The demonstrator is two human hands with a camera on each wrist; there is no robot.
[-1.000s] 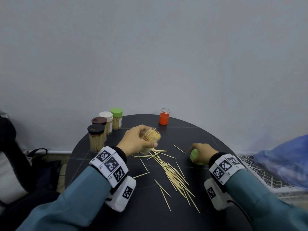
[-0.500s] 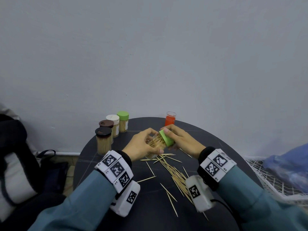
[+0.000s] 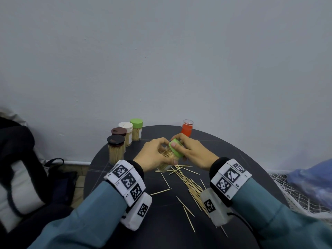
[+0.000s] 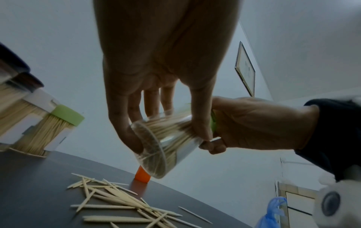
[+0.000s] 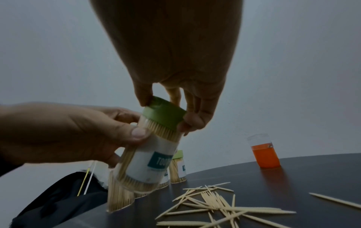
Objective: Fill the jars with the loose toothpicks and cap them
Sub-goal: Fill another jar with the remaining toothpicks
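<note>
Toothpicks (image 3: 186,182): loose ones lie scattered on the dark tabletop (image 3: 161,221) just in front of your wrists, thickest under and beside your right wrist.
Jar (image 3: 166,163): you hold it tilted above the tabletop, over the far end of the scatter, packed full of toothpicks; its clear base points down toward you.
Left hand (image 3: 154,155): your grip is curled round the jar's body, thumb pressed on its label side.
Cap (image 3: 177,147): green, sitting on the jar's mouth at a slant; toothpick tips show just under its rim, so you cannot tell if it is fully seated.
Right hand (image 3: 192,152): your grip pinches the cap, thumb on one side, fingers on the other.
Capped jars (image 3: 116,150): four stand upright in a row at the far left edge, with two dark caps, one white, one green.
Orange jar (image 3: 187,128): stands uncapped at the far edge, beyond your hands.
</note>
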